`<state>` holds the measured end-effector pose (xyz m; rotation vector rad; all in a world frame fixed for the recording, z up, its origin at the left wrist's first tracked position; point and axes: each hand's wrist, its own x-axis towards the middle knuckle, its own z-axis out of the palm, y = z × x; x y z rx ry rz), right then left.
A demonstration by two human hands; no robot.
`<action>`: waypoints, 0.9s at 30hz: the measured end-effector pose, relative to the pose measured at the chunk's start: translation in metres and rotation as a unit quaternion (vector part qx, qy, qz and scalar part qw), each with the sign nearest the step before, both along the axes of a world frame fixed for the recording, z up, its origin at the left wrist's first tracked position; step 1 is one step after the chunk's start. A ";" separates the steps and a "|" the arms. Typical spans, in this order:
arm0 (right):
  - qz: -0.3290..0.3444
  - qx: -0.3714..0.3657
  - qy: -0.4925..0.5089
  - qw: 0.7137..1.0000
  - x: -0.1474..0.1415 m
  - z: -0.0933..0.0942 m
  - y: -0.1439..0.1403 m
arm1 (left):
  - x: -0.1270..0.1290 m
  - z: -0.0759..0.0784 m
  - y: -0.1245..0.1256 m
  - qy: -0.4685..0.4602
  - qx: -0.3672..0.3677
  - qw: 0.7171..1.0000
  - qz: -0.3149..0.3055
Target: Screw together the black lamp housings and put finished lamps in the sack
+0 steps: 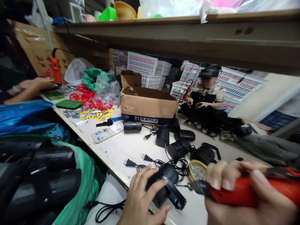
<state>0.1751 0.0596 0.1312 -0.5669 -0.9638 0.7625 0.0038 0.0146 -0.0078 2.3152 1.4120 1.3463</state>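
Observation:
My left hand [146,195] grips a black cylindrical lamp-like housing [170,172] with a flat black bracket [174,195] across it, near the table's front edge. A red electric screwdriver [243,190] lies in my right hand [253,187], its fingers wrapped round the body. The driver's thin bit [182,185] points left toward the housing; whether it touches is not clear. Just behind the bit stands a round yellow dish of small screws [198,171]. Black cords with two-pin plugs [131,163] lie beyond my left hand.
Several black housings [162,136] and a cardboard box [150,104] stand on the white table [112,150]. A phone [106,133] lies left. A green bag [90,175] of housings is at lower left. A shelf [164,34] hangs overhead. Co-workers sit left and across [207,93].

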 end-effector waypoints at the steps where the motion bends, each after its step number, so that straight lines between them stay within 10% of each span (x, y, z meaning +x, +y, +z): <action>1: -0.005 0.005 0.003 1.000 -0.006 0.003 0.004 | 0.003 -0.002 0.003 0.034 0.013 0.999 0.000; 27: -0.026 0.002 -0.057 0.998 -0.052 -0.022 0.017 | 0.016 -0.023 0.012 0.000 0.018 0.999 -0.029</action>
